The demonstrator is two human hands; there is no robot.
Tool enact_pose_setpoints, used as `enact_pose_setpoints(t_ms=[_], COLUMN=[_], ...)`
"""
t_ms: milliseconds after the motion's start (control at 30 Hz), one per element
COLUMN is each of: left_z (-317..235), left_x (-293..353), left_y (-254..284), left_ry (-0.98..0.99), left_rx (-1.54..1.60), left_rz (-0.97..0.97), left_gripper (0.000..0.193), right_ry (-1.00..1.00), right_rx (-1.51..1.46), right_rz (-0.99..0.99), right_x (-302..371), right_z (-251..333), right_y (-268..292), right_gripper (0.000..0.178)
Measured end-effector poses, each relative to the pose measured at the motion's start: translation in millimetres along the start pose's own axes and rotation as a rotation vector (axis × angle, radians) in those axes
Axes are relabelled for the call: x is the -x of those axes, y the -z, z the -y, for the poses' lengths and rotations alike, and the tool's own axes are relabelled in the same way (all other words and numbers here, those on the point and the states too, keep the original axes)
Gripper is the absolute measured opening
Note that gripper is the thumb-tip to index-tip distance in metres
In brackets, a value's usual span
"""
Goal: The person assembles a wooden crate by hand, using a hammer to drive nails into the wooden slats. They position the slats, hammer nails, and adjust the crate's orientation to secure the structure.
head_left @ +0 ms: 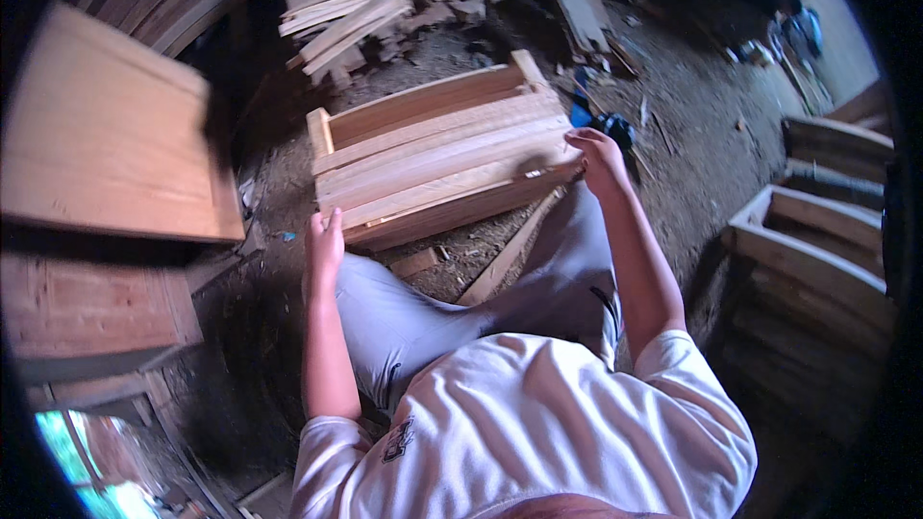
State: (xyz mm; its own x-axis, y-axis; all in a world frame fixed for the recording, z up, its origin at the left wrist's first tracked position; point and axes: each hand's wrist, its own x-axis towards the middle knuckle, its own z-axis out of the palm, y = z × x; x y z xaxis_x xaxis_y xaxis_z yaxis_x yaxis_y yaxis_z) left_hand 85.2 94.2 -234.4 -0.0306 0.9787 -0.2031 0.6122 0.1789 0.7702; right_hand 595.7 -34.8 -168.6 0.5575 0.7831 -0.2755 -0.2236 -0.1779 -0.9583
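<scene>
A slatted wooden crate [447, 149] of pale boards lies in front of my knees, its far side showing an opening between two raised end posts. My left hand [325, 242] is closed at its near left corner, with thumb and finger at the board ends. At the right end of the crate, my right hand [598, 159] grips the near edge, the fingertips bent over the boards. Parts of both hands' fingers are hidden. Behind the right hand lies a dark and blue power tool [608, 125], apart from it and partly covered.
Stacked wood strips [351, 24] lie at the far side. A large wooden panel [115, 135] stands at left, above a reddish wooden cabinet [96, 303]. More wooden frames [817, 240] are at right. Loose offcuts [510, 250] lie on the dirt floor between my legs.
</scene>
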Motion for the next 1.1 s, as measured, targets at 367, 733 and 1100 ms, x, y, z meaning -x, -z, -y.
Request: enact_pose_setpoints(t_ms=[367, 733, 1100], left_z=[-177, -179, -80], left_x=[180, 182, -48], left_y=[-91, -90, 27], left_ry=[-0.262, -0.113, -0.343], left_rx=[0.574, 0.535, 0.477], left_rz=[0.644, 0.638, -0.31], left_gripper=[0.022, 0.013, 0.023], right_ry=[0.516, 0.605, -0.337], right_rx=[0.406, 0.578, 0.911], right_rz=[0.183, 0.007, -0.28], right_x=[189, 188, 178], right_z=[7, 3, -330], right_y=[-74, 21, 258], right_gripper=[0.028, 0.055, 0.052])
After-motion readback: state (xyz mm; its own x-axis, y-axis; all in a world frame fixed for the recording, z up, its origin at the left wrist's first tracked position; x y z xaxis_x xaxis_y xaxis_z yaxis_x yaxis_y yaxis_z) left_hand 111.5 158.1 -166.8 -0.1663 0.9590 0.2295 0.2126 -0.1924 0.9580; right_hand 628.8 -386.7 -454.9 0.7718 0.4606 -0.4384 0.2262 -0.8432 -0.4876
